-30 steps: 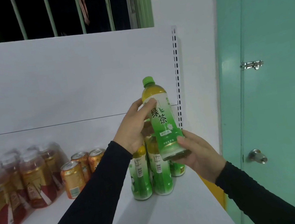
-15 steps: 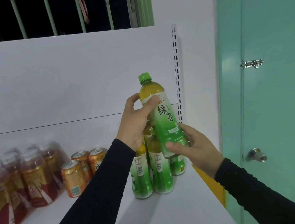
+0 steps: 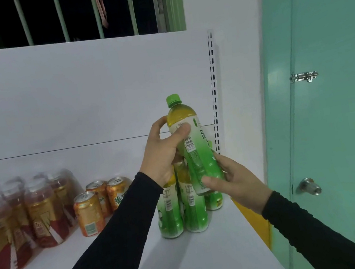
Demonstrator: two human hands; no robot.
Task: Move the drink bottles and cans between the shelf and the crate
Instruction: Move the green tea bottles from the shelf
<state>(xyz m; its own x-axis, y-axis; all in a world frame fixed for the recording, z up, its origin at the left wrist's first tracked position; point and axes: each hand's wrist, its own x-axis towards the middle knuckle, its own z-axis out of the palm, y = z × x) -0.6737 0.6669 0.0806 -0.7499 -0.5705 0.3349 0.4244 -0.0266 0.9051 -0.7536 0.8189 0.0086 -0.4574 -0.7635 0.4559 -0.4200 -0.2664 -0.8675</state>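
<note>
A white shelf (image 3: pixel 212 259) runs along a white back panel, with a barred dark window above it and a green door (image 3: pixel 339 111) to the right. I hold a green tea bottle (image 3: pixel 193 148) up in the air over the right end of the shelf, its green cap uppermost and its body leaning a little to the left at the top. My left hand (image 3: pixel 163 152) grips it high up, thumb curled across the top of the label just under the yellow shoulder, fingers wrapped behind. My right hand (image 3: pixel 235 181) grips it near the base, thumb across the front and fingers around the far side. Straight below it, a cluster of matching green bottles (image 3: pixel 192 209) stands upright on the shelf, partly hidden behind my left wrist. Further left stand three orange cans (image 3: pixel 89 212), and beyond them a shrink-wrapped pack of red-and-gold bottles (image 3: pixel 20 224).
</note>
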